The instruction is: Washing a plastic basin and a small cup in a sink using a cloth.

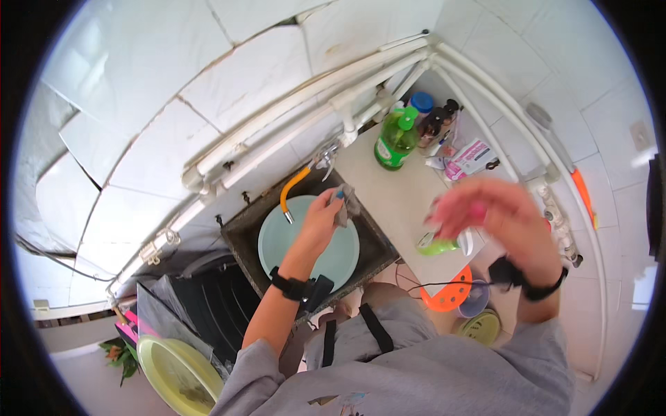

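My left hand (pixel 324 215) is over the basin, its fingers closed on a crumpled grey cloth (pixel 350 206). A small blue spot shows at the fingertips. Beneath it, a pale blue basin (pixel 269 244) sits in a dark stone sink (pixel 239 234). An orange hose (pixel 294 182) with a metal end hangs from the tap (pixel 325 158) over the basin's far side. My right hand (pixel 510 215), smeared by motion, is above the counter's right part. Something pink shows among its fingers, too blurred to name. Just below lies a light green item (pixel 435 244), partly covered by the hand.
On the pale counter (pixel 368 173) stand a green pump bottle (pixel 396 142), a blue-lidded jar (pixel 421 104), dark-topped bottles (pixel 433 123) and a pink-and-white packet (pixel 474 159). White pipes (pixel 277 139) line the walls. An orange perforated basket (pixel 447 295) is below the counter; a yellow-green tub (pixel 156 353) stands lower left.
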Tool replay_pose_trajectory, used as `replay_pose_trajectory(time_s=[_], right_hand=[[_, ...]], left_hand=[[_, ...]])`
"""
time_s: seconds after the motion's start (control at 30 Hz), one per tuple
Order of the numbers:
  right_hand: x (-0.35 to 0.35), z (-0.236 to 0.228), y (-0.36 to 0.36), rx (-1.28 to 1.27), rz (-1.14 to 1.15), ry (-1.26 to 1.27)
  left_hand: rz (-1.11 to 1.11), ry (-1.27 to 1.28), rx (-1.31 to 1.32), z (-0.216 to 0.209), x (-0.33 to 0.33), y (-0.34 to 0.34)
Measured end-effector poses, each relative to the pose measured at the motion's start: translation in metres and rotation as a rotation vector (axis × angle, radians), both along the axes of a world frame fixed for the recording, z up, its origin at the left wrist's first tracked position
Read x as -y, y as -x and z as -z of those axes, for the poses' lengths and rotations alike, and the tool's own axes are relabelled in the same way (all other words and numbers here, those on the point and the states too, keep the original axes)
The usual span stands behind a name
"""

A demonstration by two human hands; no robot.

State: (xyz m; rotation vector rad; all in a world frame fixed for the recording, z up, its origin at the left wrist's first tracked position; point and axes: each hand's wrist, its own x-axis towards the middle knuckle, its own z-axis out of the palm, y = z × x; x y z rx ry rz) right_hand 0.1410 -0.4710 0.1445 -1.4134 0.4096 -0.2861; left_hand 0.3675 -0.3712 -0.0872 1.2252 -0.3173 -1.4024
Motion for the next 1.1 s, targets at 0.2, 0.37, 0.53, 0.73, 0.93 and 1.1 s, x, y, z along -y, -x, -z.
replay_pose_trajectory(time_s=[0.2, 0.37, 0.53, 0.73, 0.93, 1.1], right_hand=[[0.162, 0.087, -0.021, -0.181, 0.383, 0.104], [0.243, 0.218, -0.088, -0.634, 0.424, 0.440], [0.240, 0.264, -0.113, -0.633, 0.062, 1.257], [0.230, 0.269, -0.106, -0.465, 0.284, 1.137], [0.225, 0.269, -0.111, -0.549, 0.481, 0.835], [0.234, 0.279, -0.103, -0.484, 0.775, 0.839]], left_hand=[[-0.189, 0.120, -0.153, 0.001, 0.096, 0.018], [-0.219, 0.218, -0.479, 0.045, 0.166, 0.009], [-0.164, 0.295, -0.399, 0.047, 0.199, 0.004], [-0.138, 0.384, -0.445, 0.053, 0.214, 0.005], [-0.182, 0.365, -0.494, 0.040, 0.212, 0.012], [-0.357, 0.306, -0.465, 0.029, 0.199, 0.004]])
